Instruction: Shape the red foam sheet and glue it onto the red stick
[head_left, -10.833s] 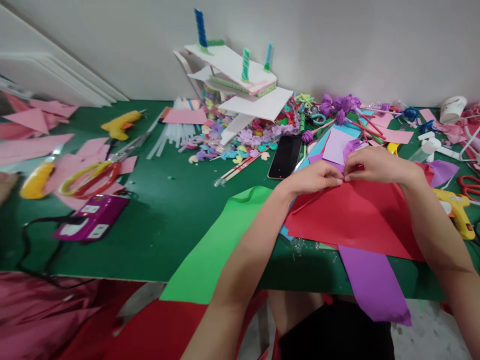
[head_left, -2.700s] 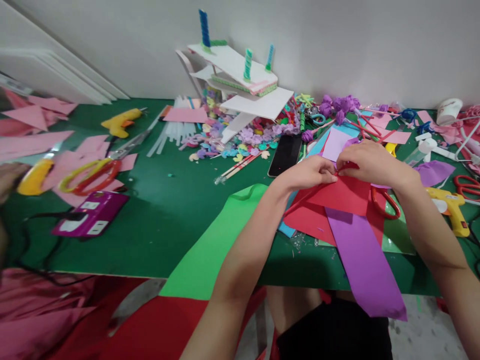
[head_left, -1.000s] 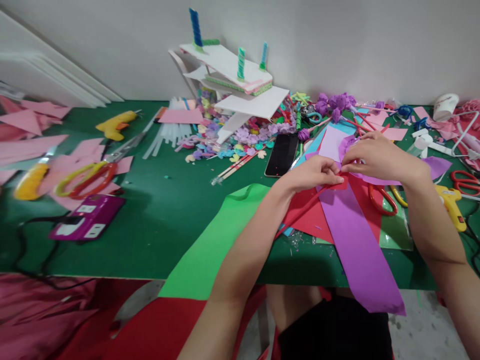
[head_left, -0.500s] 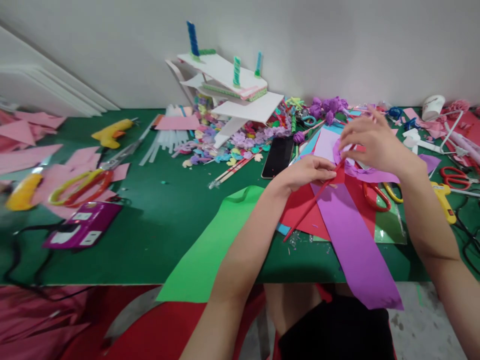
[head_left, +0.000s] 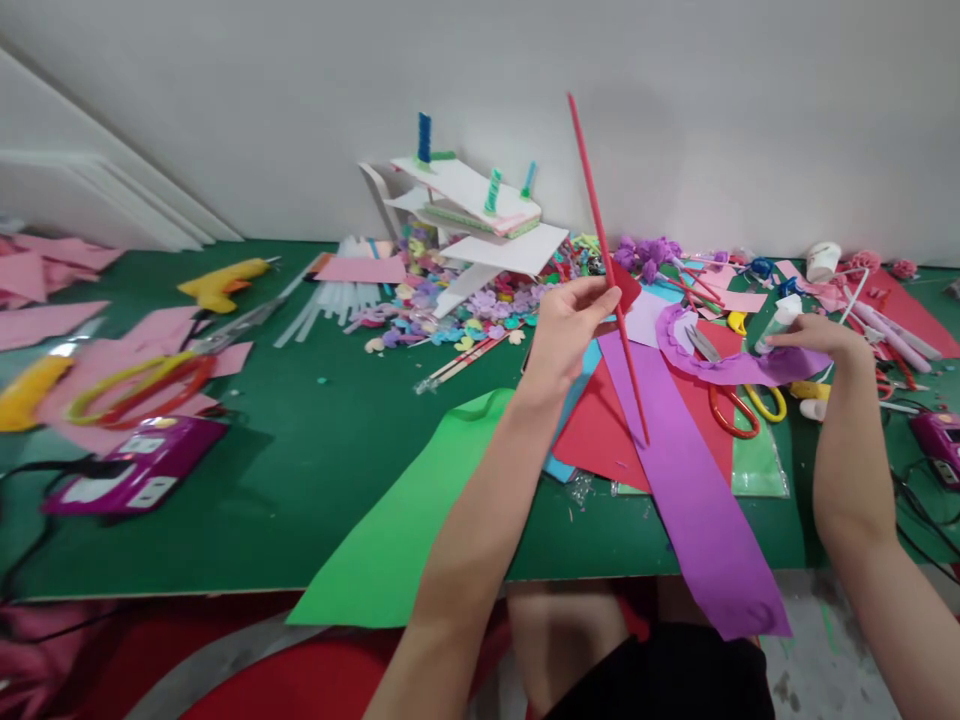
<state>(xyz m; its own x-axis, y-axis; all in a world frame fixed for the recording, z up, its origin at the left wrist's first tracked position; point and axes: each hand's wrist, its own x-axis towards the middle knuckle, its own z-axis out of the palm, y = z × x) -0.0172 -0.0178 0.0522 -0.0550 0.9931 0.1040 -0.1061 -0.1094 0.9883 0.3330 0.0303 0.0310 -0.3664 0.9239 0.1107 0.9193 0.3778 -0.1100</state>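
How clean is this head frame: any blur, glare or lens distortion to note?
Head view: even, soft light, no glare; faint shadows under the forearms. The left hand and its red stick are fairly sharp. The yellow-red scissors at the left edge are smeared. The table edge bows, showing wide-angle distortion.

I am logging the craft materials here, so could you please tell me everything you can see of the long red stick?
The red stick is long, thin and straight, plain red, perhaps tightly rolled paper. The left hand pinches it partway along, lifted and tilted. Its upper end rises against the white wall; its lower end hangs over the purple paper strip. A small red paper piece sits at the stick by the fingertips. The right hand is apart from it.
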